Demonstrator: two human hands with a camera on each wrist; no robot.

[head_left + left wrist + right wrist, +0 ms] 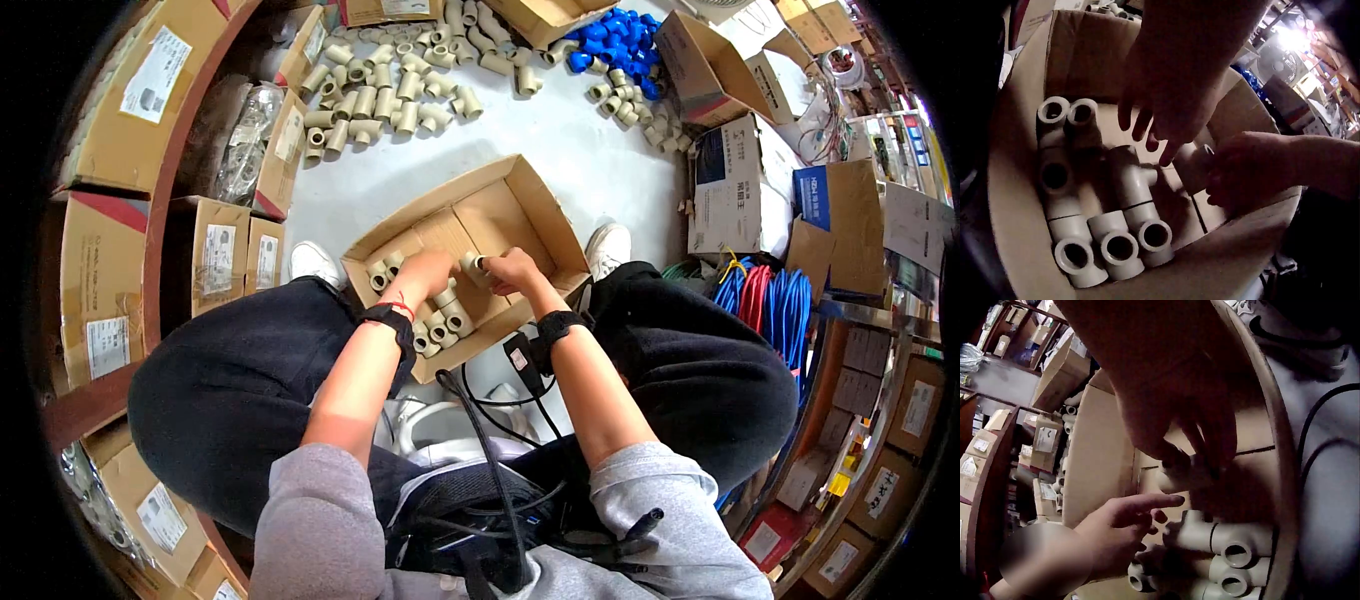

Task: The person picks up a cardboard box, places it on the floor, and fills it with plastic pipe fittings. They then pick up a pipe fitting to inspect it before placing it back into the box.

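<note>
An open cardboard box (pixel 535 200) sits on the floor between the person's feet, with several beige pipe tees (pixel 1116 250) lined up along its left and near sides. The right hand (pixel 513 270) pinches another beige tee (pixel 474 266) low inside the box, to the right of those rows. In the right wrist view the fingers and thumb close around this tee (pixel 1175 478), hiding part of it. The left hand (pixel 428 272) hovers over the rows with its fingers loosely extended and nothing in them. Its index finger (pixel 1160 501) points towards the held tee.
Many beige fittings (pixel 365 105) lie loose on the floor beyond the box, with a pile of blue fittings (pixel 615 42) farther right. Shelves of cartons (pixel 105 290) flank the left. Boxes (pixel 735 185) and coiled hoses (pixel 765 300) stand right. A black cable (pixel 490 440) hangs near the box.
</note>
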